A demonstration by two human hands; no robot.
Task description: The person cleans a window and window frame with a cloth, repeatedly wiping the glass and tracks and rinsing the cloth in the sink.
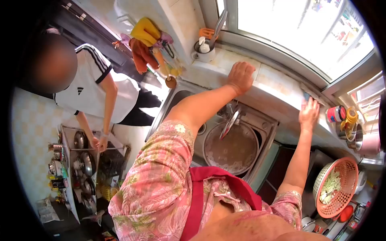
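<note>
My left hand (241, 77) rests on the tiled window ledge (275, 82) with its fingers curled; what it holds, if anything, is hidden. Farther right along the ledge, my right hand (309, 114) reaches flat with its fingers stretched out. A bluish-grey cloth-like thing (307, 95) lies at its fingertips beside the window frame. Below both arms, a large round basin (231, 148) of cloudy water sits in the metal sink, under the faucet (230, 122). Near my left hand a mug (204, 54) holds a white bottle and utensils.
A person in a white shirt (94, 94) stands at the left beside a rack (96, 150) of pans, hands together. Gloves and cloths (145, 32) hang on the wall. At the right are jars (336, 114), a pink pot (368, 143) and an orange colander (350, 178) with chopped vegetables.
</note>
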